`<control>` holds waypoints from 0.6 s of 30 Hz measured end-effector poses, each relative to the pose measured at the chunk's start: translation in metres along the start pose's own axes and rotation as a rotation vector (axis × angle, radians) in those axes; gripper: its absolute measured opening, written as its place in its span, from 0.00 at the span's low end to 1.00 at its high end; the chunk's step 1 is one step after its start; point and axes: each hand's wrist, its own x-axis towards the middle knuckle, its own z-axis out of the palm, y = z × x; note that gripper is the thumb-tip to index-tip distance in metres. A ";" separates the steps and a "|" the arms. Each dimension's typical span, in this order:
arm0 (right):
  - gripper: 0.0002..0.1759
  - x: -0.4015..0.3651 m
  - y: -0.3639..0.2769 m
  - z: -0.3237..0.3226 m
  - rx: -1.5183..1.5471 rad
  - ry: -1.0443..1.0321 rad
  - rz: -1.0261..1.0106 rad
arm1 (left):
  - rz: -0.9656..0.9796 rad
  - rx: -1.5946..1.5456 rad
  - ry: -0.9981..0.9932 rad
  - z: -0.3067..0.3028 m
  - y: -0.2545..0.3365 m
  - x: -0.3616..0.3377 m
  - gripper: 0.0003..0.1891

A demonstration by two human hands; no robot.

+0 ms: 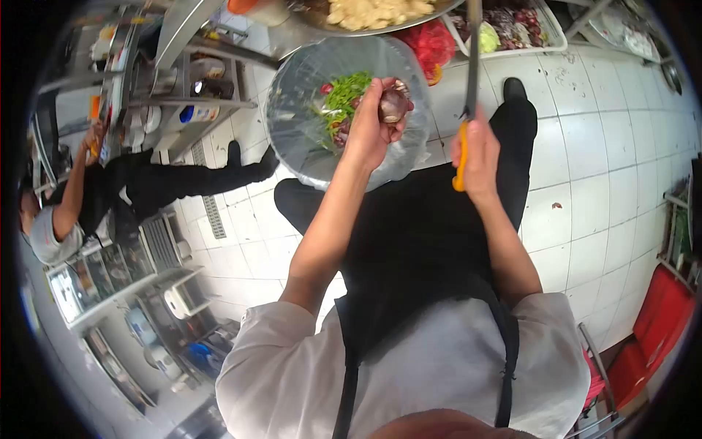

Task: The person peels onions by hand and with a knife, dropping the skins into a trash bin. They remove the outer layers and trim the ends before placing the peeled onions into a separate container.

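My left hand (369, 135) is closed around a red onion (393, 108), held above a round bin lined with a clear plastic bag (292, 80). Green leafy scraps (345, 97) and reddish peelings lie inside the bin, partly hidden behind this hand. To the right, my right hand (480, 157) grips a knife by its yellow handle (461, 162). Its long blade (474, 62) points up and away from me, apart from the onion.
A wide metal bowl of pale peeled pieces (380, 13) stands beyond the bin. Right of it are a red mesh bag (428, 50) and a white tray (512, 51) with red onions and peelings. At left, another person (131, 186) works at a shelf. A red chair (654, 329) stands at right.
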 end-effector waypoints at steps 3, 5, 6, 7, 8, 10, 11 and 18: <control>0.36 -0.019 0.002 0.052 -0.258 -0.159 -0.112 | 0.034 -0.150 0.172 -0.012 0.009 -0.030 0.20; 0.36 -0.030 0.000 0.086 -0.345 -0.213 -0.210 | 0.109 -0.109 0.218 -0.031 0.005 -0.042 0.18; 0.37 -0.036 0.002 0.097 -0.378 -0.264 -0.191 | 0.165 -0.090 0.200 -0.044 0.001 -0.048 0.17; 0.38 -0.040 0.005 0.106 -0.410 -0.316 -0.175 | 0.224 -0.068 0.183 -0.056 -0.004 -0.052 0.17; 0.37 -0.045 0.006 0.113 -0.435 -0.336 -0.194 | 0.237 -0.061 0.241 -0.067 -0.006 -0.051 0.16; 0.37 -0.052 0.007 0.128 -0.479 -0.373 -0.248 | 0.214 -0.051 0.356 -0.082 -0.011 -0.057 0.13; 0.37 -0.055 0.009 0.134 -0.507 -0.385 -0.269 | 0.204 -0.042 0.409 -0.084 -0.008 -0.061 0.12; 0.40 -0.054 0.011 0.154 -0.598 -0.432 -0.306 | 0.171 -0.335 0.371 -0.099 -0.002 -0.061 0.14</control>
